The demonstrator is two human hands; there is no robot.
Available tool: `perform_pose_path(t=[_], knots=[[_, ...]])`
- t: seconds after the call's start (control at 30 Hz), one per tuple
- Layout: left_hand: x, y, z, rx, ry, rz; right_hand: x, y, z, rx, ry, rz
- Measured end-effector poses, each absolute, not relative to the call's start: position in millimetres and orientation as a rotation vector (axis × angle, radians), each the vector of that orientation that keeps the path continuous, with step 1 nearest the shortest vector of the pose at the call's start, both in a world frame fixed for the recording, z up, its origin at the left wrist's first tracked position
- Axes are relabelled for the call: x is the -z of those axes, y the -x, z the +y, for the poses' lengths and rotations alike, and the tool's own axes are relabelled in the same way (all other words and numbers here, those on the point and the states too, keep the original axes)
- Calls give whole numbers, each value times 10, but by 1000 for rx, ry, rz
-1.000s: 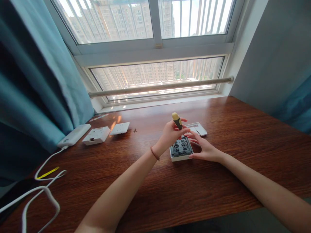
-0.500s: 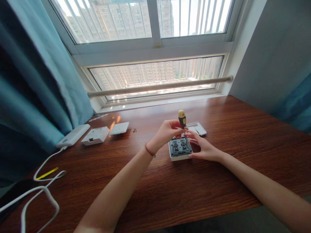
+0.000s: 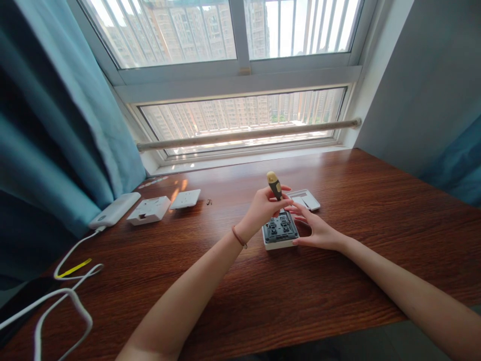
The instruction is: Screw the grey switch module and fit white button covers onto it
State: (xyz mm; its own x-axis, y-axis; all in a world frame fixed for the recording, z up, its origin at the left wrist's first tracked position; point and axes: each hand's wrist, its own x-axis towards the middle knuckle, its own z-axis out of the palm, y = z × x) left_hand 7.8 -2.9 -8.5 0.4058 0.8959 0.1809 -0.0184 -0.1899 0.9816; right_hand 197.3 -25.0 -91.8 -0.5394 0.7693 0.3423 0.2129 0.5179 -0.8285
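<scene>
My left hand [image 3: 265, 208] is closed around a screwdriver [image 3: 274, 185] with a yellow and dark handle, its top leaning to the left. The tip is hard to make out behind the fingers. Below it lies a wall switch [image 3: 280, 230], its dark inner frame facing up in a white back box. My right hand [image 3: 317, 230] grips the right side of that box, thumb at the near corner and fingers at the far edge. Just behind the hands rests a white cover frame [image 3: 306, 199], partly hidden by the fingers.
Left of the hands lie a few small screws [image 3: 209, 201], a white socket panel [image 3: 185, 199], a white box [image 3: 149, 209] and a white power bank [image 3: 114, 210] with a cable [image 3: 75, 240]. A yellow strip [image 3: 75, 268] lies by the cable. The window stands behind the table [image 3: 225, 291].
The screwdriver's handle has tipped to the left, and my left hand has turned with it and come slightly right. My right hand keeps its place on the switch.
</scene>
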Motion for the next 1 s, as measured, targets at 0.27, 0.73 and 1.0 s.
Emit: perform_pose_path(t=[0.27, 0.73, 1.0], knots=[[-15, -26, -34, -885, -1452, 676, 956, -1979, -241, -981, 803, -2020], [51, -72, -40, -1016, -1578, 956, 896, -1971, -265, -979, 804, -2042], [-79, 18, -42, -888, -1520, 736, 910, -1972, -262, -999, 809, -2030]])
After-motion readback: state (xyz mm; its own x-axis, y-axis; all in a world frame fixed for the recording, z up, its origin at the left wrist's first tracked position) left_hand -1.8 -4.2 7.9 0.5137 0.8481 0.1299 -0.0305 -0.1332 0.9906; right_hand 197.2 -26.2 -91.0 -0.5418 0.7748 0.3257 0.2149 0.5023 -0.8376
